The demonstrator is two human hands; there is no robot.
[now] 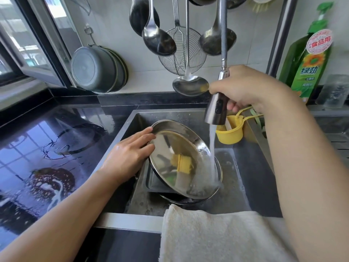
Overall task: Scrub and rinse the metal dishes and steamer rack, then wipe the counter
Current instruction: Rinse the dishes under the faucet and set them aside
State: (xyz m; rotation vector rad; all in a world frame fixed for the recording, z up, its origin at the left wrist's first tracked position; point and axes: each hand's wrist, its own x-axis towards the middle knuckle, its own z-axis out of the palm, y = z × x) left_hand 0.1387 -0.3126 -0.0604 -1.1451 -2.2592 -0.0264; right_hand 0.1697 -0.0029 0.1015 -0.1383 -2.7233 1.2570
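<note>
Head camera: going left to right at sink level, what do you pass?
Wet counter → left hand → metal dish → water stream → yellow cup

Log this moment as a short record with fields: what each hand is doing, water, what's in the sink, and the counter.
left hand: holds round metal dish tilted by its rim
right hand: grips pull-out sprayer
water: running onto dish's lower right edge
sink: dark rectangular tray under the dish
counter: wet, foam patches at left
towel: draped over sink's front edge
</note>
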